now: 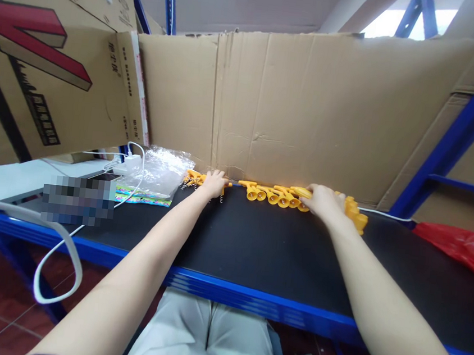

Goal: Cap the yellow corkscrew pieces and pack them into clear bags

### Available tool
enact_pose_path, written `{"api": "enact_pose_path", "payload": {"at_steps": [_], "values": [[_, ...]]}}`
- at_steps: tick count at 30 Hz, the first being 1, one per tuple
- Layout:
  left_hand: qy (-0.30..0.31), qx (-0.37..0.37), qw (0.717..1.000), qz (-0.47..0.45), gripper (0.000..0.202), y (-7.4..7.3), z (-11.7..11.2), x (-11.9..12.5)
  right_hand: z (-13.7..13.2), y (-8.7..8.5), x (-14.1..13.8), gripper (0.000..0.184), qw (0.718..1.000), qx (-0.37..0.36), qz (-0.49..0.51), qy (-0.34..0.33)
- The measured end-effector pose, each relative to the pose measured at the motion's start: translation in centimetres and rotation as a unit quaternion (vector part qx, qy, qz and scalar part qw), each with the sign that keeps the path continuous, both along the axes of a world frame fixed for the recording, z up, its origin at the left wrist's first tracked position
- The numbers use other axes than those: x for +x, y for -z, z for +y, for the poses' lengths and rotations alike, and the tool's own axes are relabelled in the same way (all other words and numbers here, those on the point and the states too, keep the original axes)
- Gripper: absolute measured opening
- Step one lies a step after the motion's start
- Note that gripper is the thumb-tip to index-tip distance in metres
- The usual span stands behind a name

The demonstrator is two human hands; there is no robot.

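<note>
Against the cardboard at the back of a black-topped bench runs a row of orange cup-ended plastic pieces (283, 201), their round openings facing me. My right hand (325, 202) closes over its right end, fingers around an orange piece and partly hiding it. Beyond that hand stand more yellow-orange pieces (355, 214), bunched together. My left hand (215, 184) is bent down over a smaller group of orange plastic pieces (194, 177) with thin silvery coils hanging from them. Its fingertips close on an orange piece, mostly hidden under the hand.
A clear plastic bag (159, 169) lies on colourful printed packs (150, 198) at the left, beside a white charger and cable (133, 161). A big printed carton (53, 68) overhangs that side. Red plastic (458, 246) lies far right. A blue metal edge (250, 297) fronts the bench.
</note>
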State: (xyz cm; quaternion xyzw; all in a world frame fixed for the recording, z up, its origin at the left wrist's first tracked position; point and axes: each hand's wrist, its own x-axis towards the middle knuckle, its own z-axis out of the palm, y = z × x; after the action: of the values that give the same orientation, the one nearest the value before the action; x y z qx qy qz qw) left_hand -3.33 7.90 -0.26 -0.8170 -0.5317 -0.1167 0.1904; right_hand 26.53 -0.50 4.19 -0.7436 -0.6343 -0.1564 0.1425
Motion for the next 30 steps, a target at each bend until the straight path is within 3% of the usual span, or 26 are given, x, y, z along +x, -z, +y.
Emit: {"api": "enact_pose_path", "payload": {"at_steps": [6,12,20,26,30], "values": [[0.037,-0.014,0.995,0.09,0.029,-0.6,0.6,0.7,0.0,-0.1,0.0,0.03,1.0,0.004,0.005,-0.006],[0.035,-0.027,0.998,0.054,0.022,-0.8,1.1,0.7,-0.1,-0.2,-0.2,0.029,1.0,0.003,0.01,-0.009],[-0.002,-0.05,0.989,-0.137,0.021,-0.1,2.4,-0.2,-0.1,-0.2,-0.2,0.031,1.0,0.005,0.011,-0.005],[-0.037,-0.057,0.96,-0.27,0.018,-0.3,2.9,-0.4,0.1,0.0,0.1,0.032,1.0,0.013,0.014,-0.009],[-0.059,-0.069,0.926,-0.366,0.018,-0.2,3.3,-0.3,0.0,-0.1,0.0,0.03,1.0,0.011,0.013,-0.008]]}}
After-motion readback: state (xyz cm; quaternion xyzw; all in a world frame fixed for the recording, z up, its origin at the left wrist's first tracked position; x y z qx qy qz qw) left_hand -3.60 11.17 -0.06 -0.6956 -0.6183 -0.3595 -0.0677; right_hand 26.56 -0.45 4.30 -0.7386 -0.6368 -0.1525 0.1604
